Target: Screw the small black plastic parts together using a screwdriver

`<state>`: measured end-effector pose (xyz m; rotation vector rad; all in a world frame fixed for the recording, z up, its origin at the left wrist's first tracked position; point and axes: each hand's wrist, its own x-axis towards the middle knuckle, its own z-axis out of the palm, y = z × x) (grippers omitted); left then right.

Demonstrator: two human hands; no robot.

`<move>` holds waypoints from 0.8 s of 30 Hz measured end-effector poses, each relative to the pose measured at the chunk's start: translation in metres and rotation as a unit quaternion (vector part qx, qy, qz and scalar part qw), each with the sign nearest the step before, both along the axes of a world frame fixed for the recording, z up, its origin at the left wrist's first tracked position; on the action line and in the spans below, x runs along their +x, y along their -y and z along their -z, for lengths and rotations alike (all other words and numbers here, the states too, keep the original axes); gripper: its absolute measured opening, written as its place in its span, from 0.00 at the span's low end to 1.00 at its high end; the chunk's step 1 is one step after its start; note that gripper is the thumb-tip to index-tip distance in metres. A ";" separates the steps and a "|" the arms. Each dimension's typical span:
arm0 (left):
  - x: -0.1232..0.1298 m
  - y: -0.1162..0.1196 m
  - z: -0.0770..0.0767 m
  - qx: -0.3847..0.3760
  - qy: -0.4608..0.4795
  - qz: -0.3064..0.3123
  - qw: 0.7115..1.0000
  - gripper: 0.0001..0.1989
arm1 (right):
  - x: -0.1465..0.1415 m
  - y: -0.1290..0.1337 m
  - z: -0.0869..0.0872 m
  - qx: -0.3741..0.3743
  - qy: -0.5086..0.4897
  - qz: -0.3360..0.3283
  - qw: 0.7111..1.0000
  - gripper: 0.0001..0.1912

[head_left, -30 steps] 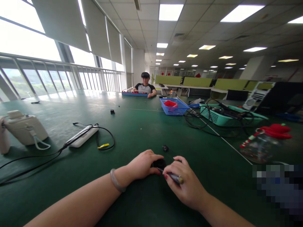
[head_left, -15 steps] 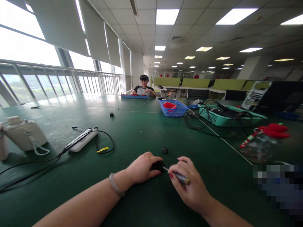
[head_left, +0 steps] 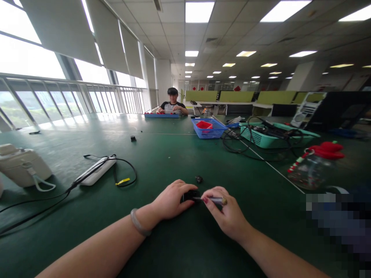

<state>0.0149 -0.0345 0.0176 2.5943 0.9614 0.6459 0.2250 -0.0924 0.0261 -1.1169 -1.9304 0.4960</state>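
Observation:
My left hand point(head_left: 171, 200) is closed around a small black boxy part point(head_left: 191, 194), thumb and fingers on either side of it, on the green table. My right hand point(head_left: 224, 208) grips a screwdriver point(head_left: 216, 200) by its handle, which has a yellowish end. Its metal shaft points left and meets the black part; the exact contact of the tip is too small to tell. Just beyond my hands lies a small dark piece point(head_left: 198, 179), touched by neither. Much of the black part is hidden by my left fingers.
A white power bank-like block point(head_left: 97, 172) with black cables lies left, near a beige bottle point(head_left: 24, 166). Ahead are a blue basket point(head_left: 210, 133) and a teal basket point(head_left: 261, 141) with cables. A red-lidded jar point(head_left: 311, 173) stands right. A person point(head_left: 173, 104) sits across the table point(head_left: 162, 154).
The screwdriver has swung to lie flatter, more nearly level, and my right hand has turned with it. My left hand keeps its hold on the black part. The whole view has shifted slightly.

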 end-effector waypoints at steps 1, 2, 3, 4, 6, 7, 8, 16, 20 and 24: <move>0.000 0.000 0.000 0.001 0.008 -0.007 1.000 0.21 | 0.002 -0.001 0.001 -0.015 -0.053 -0.008 0.998 0.12; -0.001 0.001 -0.001 0.000 0.016 -0.016 1.000 0.20 | 0.004 -0.004 0.002 -0.033 -0.116 -0.013 0.993 0.14; -0.001 0.001 -0.001 -0.002 0.023 -0.026 0.999 0.20 | 0.007 -0.007 0.004 -0.053 -0.182 -0.014 0.982 0.15; -0.001 0.001 -0.001 -0.004 0.032 -0.036 0.999 0.19 | 0.010 -0.012 0.006 -0.064 -0.248 -0.004 0.967 0.16; -0.001 0.001 -0.001 -0.006 0.047 -0.060 0.997 0.19 | 0.017 -0.023 0.010 -0.090 -0.348 0.033 0.933 0.16; -0.001 0.001 0.000 -0.004 0.053 -0.074 0.996 0.19 | 0.020 -0.029 0.013 -0.093 -0.384 0.054 0.917 0.16; -0.001 0.000 0.000 0.000 0.057 -0.087 0.995 0.19 | 0.023 -0.034 0.015 -0.102 -0.402 0.065 0.908 0.17; -0.003 -0.009 0.011 0.022 -0.028 -0.156 0.987 0.18 | 0.029 -0.043 0.020 -0.129 -0.319 0.116 0.932 0.22; -0.004 -0.007 0.009 0.040 -0.055 -0.168 0.983 0.16 | 0.028 -0.041 0.021 -0.141 -0.270 0.105 0.947 0.23; -0.002 -0.004 0.005 0.043 -0.054 -0.188 0.980 0.16 | 0.031 -0.045 0.027 -0.154 -0.260 0.094 0.948 0.23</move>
